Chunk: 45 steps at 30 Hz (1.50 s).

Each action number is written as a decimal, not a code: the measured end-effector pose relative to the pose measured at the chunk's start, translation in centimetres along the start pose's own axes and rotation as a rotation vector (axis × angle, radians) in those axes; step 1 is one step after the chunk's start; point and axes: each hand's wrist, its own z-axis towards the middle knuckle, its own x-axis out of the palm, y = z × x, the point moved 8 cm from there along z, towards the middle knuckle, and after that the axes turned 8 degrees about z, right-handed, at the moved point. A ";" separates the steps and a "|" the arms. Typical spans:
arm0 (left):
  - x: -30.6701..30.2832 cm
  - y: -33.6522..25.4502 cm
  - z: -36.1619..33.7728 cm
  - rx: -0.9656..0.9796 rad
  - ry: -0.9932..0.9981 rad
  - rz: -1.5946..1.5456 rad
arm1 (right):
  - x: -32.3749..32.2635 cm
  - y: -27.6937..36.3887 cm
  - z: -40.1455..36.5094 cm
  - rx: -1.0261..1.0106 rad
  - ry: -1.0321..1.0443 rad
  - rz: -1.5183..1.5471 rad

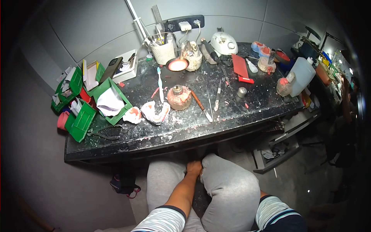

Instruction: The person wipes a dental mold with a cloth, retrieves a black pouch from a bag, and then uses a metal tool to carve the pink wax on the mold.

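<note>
My left hand (pixel 195 168) hangs between my knees, below the front edge of the bench. Its fingers are hidden, so I cannot see whether it holds anything. My right forearm passes behind my right thigh, and that hand is out of sight. Nearest on the bench top are a wax-smeared spirit burner (pixel 179 98), a wooden-handled knife (pixel 201 106), a metal spatula (pixel 218 95) and a blue-and-white toothbrush (pixel 160 86). To their left lie two plaster dental models with pink wax, a larger arch (pixel 155 113) and a smaller piece (pixel 132 115).
Green boxes (pixel 116 118) and pliers (pixel 103 133) occupy the bench's left end. At the back stand a tool-filled basket (pixel 163 53) and a white device (pixel 224 43). Red wax sheets (pixel 240 66) and a plastic bottle (pixel 302 76) are rightward. An open drawer (pixel 276 154) juts out below.
</note>
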 end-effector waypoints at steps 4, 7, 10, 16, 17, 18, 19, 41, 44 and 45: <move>-0.4 0.5 1.0 -0.079 0.180 -0.039 | 0.6 -0.4 -0.4 0.029 0.031 0.051; 1.8 1.3 0.7 -0.142 0.207 -0.020 | 1.5 -0.9 -1.0 0.048 0.053 0.084; 0.6 0.9 -0.6 -0.227 0.260 -0.085 | 1.9 -1.3 -1.2 0.064 0.070 0.112; 7.4 0.4 -3.7 -0.279 0.544 -0.153 | 2.5 -1.9 -1.4 0.102 0.105 0.183; 8.1 -1.6 -4.0 -0.196 0.621 -0.315 | 2.6 -2.1 -1.4 0.111 0.108 0.197; 8.3 -3.3 -4.0 -0.111 0.692 -0.474 | 2.7 -2.1 -1.6 0.121 0.114 0.210; 7.7 -3.4 -4.2 -0.117 0.684 -0.465 | 2.9 -2.3 -1.7 0.132 0.122 0.223; -0.1 -6.2 -6.4 0.247 -0.105 -0.115 | 7.3 -6.5 -4.8 0.366 0.221 0.490; 3.1 -4.9 -3.8 0.055 0.117 -0.191 | 8.5 -7.6 -5.4 0.424 0.238 0.576; 3.8 -3.8 -3.7 -0.051 0.157 -0.206 | 9.0 -7.9 -5.8 0.449 0.246 0.618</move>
